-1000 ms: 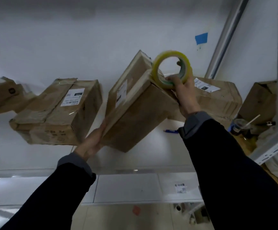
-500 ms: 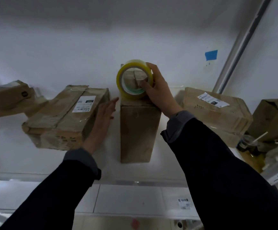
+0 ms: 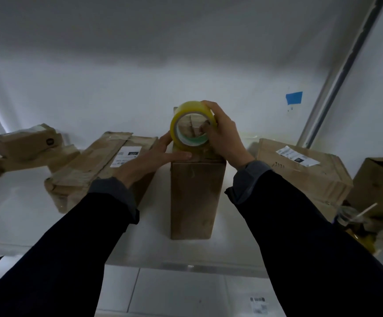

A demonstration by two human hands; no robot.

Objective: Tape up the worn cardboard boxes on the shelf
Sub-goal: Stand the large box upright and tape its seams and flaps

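Five cardboard boxes are visible on the white shelf [image 3: 21, 202] in the head view, all closed, so their contents cannot be seen. At the centre an upright box [image 3: 195, 197] stands on its end. The right hand [image 3: 224, 138] grips a yellow tape roll [image 3: 191, 126] on the top of this box, fingers wrapped over the roll and one fingertip inside its ring. The left hand [image 3: 149, 160] lies flat and open, its fingers pressing the top front edge of the box, just beside the roll. At 9 o'clock of it lies a worn labelled box [image 3: 94, 172]; further left, a crushed box [image 3: 25, 145]. At 3 o'clock lies another labelled box [image 3: 300, 175], and beyond it a fifth box [image 3: 378, 184].
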